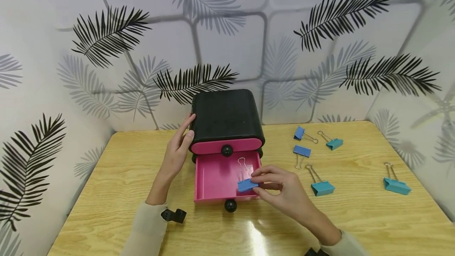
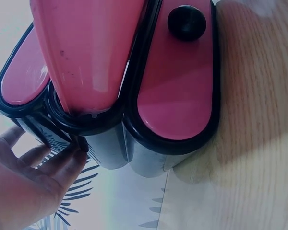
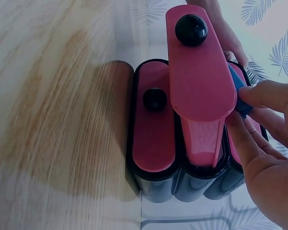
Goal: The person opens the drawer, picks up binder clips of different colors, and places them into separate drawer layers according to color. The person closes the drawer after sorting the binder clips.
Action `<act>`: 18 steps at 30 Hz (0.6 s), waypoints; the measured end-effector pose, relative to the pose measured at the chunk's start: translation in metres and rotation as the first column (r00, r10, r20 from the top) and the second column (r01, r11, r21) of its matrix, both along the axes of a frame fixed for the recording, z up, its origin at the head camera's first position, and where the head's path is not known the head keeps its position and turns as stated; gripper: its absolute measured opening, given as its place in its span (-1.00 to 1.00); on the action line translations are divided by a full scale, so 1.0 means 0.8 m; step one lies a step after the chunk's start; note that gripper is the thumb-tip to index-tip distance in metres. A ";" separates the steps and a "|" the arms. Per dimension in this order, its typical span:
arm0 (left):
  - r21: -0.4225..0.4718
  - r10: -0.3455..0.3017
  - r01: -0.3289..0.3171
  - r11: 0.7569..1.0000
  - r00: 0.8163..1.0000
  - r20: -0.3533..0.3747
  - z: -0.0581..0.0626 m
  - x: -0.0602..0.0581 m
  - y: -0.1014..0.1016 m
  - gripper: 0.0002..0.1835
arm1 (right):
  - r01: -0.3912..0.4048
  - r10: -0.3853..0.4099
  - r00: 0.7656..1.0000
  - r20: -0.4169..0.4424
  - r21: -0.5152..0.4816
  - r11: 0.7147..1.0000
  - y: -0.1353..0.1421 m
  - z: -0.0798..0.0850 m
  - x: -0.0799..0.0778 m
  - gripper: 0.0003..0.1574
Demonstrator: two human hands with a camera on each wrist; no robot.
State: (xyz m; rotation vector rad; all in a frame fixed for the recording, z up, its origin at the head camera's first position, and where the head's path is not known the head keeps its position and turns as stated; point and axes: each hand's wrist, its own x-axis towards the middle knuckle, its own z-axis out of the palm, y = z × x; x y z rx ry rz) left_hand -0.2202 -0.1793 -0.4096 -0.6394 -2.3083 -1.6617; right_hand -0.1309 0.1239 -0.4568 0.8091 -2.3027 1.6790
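A black drawer cabinet (image 1: 225,113) with pink drawer fronts stands against the wall. Its middle drawer (image 1: 213,177) is pulled out, the black knob (image 1: 230,206) facing me. My right hand (image 1: 284,187) pinches a blue binder clip (image 1: 247,185) between thumb and fingers, over the right front of this drawer. The clip's wire handles point toward the cabinet. In the right wrist view the drawer front hides part of the blue clip (image 3: 241,91). My left hand (image 1: 177,145) rests against the cabinet's left side, fingers extended; the left wrist view shows those fingertips (image 2: 77,158) at the black casing.
Right of the cabinet, two blue binder clips (image 1: 301,151) lie on the wooden table (image 1: 135,177), with teal binder clips (image 1: 322,188) near them. Another teal clip (image 1: 397,185) lies farther right. Below the pulled-out drawer is a closed bottom drawer (image 3: 153,129). A leaf-patterned wall covering stands behind.
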 end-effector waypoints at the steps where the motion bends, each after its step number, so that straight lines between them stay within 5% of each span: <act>1: 0.001 -0.001 0.001 1.000 1.000 0.000 0.000 0.000 0.000 -0.45 | 0.004 -0.004 1.000 -0.001 0.010 1.000 -0.001 0.000 0.000 -0.74; 18: -0.049 -0.012 0.011 0.999 1.000 -0.021 0.009 0.000 0.001 -0.46 | 0.100 -0.084 0.989 -0.120 0.132 0.986 -0.023 0.002 -0.008 -0.80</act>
